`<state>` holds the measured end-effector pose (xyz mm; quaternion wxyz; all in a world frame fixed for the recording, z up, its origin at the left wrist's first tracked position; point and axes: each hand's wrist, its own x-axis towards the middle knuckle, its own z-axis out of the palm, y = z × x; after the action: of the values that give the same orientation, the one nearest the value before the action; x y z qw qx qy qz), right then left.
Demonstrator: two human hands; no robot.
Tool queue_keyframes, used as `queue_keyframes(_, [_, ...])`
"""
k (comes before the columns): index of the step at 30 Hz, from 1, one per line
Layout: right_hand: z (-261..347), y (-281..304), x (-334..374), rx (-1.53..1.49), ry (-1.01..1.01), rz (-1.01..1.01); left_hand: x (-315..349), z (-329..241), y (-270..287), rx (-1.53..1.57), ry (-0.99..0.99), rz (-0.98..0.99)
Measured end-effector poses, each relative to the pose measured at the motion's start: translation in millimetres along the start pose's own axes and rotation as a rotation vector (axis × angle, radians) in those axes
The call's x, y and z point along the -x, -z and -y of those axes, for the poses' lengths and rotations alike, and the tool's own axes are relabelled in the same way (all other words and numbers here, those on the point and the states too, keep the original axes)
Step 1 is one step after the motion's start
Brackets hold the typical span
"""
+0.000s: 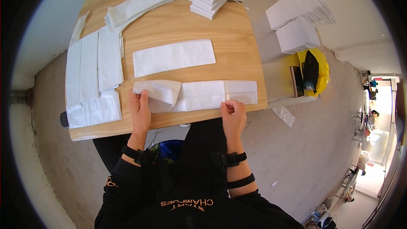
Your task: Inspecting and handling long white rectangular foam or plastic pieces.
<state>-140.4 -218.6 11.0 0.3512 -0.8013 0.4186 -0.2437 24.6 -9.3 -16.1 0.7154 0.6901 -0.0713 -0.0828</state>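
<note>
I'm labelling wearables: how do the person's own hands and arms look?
Left hand and right hand are ungloved, each with a black wrist strap bearing a dark block; the right forearm adds a black band. Sleeves are black, the left with orange lettering.

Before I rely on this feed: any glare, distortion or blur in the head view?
Head view: the opening at far right is washed out, clutter beside it indistinct; the floor bends along its left edge, the rim is black; left hand and right hand look sharp at the white strip.
</note>
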Motion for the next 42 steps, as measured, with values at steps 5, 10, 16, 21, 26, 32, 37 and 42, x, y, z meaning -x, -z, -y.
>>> queue_keyframes(5, [4.9,5.4,-1.3,0.027,0.011,0.015,1.4,-5.5,-4.3,-0.02,0.004,0.0])
queue_keyframes(10, [31.8,10.4,-9.4,0.116,0.152,-0.026,0.3,-5.2,-3.4,-0.029,-0.001,0.01])
queue_keyframes(16, [34.7,-7.7,-24.6,0.071,0.37,0.255,-1.4,-9.4,-3.1,-0.04,0.017,0.031])
queue_keyframes(21, [36.5,-15.5,-25.3,0.147,0.312,0.416,1.5,-9.5,14.8,0.017,0.016,-0.014])
queue_keyframes(26, [30.9,-12.6,-26.1,0.113,0.291,0.397,18.8,-41.0,77.8,-0.075,0.086,-0.106])
queue_keyframes(32, [33.2,-16.3,-26.3,0.085,0.3,0.41,41.2,-42.7,140.2,-0.142,0.218,-0.583])
queue_keyframes(37, [30.6,-13.0,-27.5,0.107,0.31,0.406,44.8,-88.0,35.4,-0.955,-0.346,-0.047])
queue_keyframes(42, [30.0,-15.4,-25.8,0.116,0.321,0.382,42.6,-73.4,-56.8,-0.967,-0.503,0.585])
